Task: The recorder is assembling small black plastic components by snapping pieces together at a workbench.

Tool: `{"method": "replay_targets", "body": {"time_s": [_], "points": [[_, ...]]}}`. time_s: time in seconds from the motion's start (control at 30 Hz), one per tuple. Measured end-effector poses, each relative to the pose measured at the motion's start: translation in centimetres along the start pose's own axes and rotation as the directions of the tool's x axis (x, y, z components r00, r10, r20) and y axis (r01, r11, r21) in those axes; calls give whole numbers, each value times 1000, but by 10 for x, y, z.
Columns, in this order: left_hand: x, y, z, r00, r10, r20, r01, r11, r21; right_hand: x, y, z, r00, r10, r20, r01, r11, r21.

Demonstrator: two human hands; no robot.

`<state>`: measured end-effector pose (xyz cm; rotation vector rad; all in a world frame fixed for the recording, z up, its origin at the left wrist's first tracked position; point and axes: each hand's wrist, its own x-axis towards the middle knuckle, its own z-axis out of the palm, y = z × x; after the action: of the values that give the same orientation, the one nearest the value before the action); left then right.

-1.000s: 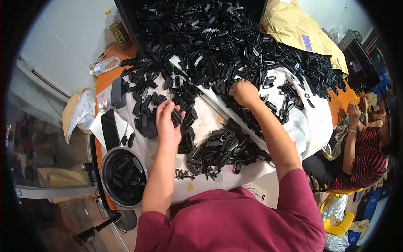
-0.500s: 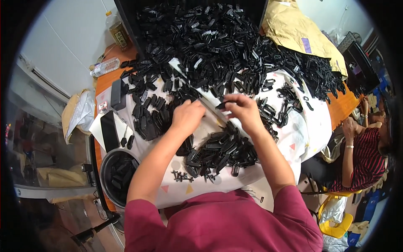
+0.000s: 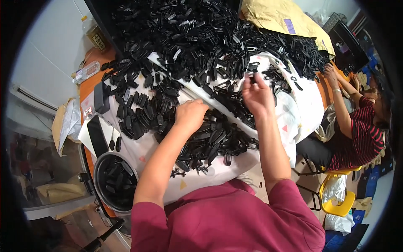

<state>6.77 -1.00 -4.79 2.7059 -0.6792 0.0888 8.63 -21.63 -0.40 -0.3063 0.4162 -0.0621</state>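
A big heap of small black plastic parts [image 3: 197, 38] covers a white cloth [image 3: 302, 105] on the table. A smaller pile [image 3: 210, 143] lies closer to me. My left hand [image 3: 191, 114] rests knuckles-up on the near pile beside a white fold of cloth, its fingers curled under and hidden. My right hand [image 3: 256, 95] reaches farther out to the edge of the big heap, fingertips pinching a black plastic part [image 3: 252, 77].
A round metal pot [image 3: 100, 185] with black parts sits at the near left. A dark phone [image 3: 97, 135], a black box [image 3: 100, 97], a plastic bottle [image 3: 86, 72] and a jar [image 3: 94, 37] line the left edge. A yellow envelope [image 3: 281, 19] lies far right. A seated person [image 3: 361, 134] works at right.
My right hand has moved away from the left one, up and to the right into the heap. My left hand has shifted slightly onto the near pile.
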Motion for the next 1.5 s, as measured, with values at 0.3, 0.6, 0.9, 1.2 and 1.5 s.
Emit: {"method": "replay_targets", "body": {"time_s": [0.3,0.6,0.9,1.2,1.5], "points": [[-28,12,-30,953,-274,130,215,309,-927,-60,62,-18,969,21,245,92,893,-441],[-45,31,-50,953,-290,-86,-18,229,-973,-87,61,0,524,-164,836,849,22,-528],[-53,37,-58,939,-306,-155,-65,286,-956,-89,34,14,280,121,952,932,-271,-240],[-45,51,-47,918,-380,-112,-105,39,-994,-87,63,-10,275,-125,953,911,-281,-300],[-57,27,-27,858,-489,154,4,-295,-956,-71,71,-15,886,241,396,311,324,-894]]}}
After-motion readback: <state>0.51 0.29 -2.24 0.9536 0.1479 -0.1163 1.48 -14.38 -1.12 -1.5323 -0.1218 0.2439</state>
